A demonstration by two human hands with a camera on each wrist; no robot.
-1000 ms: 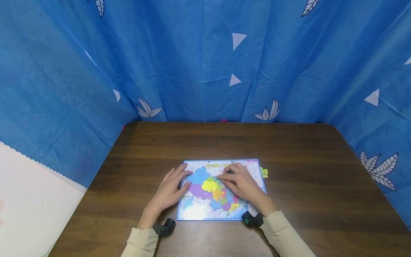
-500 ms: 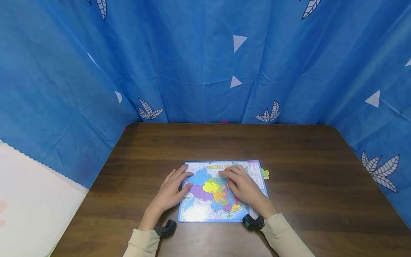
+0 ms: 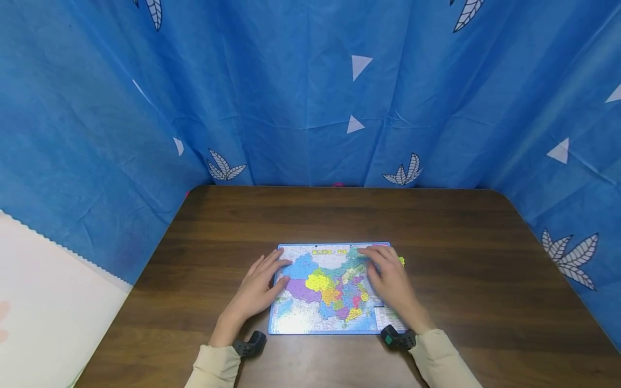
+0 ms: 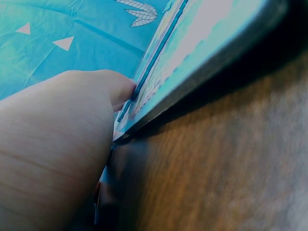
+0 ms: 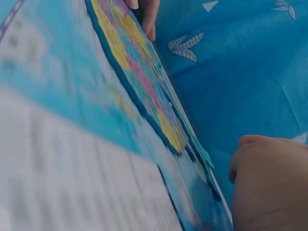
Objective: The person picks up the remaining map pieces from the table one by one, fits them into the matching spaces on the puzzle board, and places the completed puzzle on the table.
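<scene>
A blue-edged map puzzle board lies on the table, its coloured map pieces raised a little above the surface in the right wrist view. My left hand rests with spread fingers on the board's left edge; its thumb lies over the board in the left wrist view. My right hand is over the board's right side, with fingertips at the teal piece at the map's upper right. I see nothing gripped in it. Part of the board's right side is hidden beneath this hand.
A yellow-green puzzle piece shows just past the board's right edge, partly hidden by the right hand. Dark wooden tabletop surrounds the board. A blue curtain hangs behind the table, and a white cloth is at the left.
My right hand has moved right from the middle of the map to its upper right, uncovering the teal and eastern pieces. The left hand has stayed in place.
</scene>
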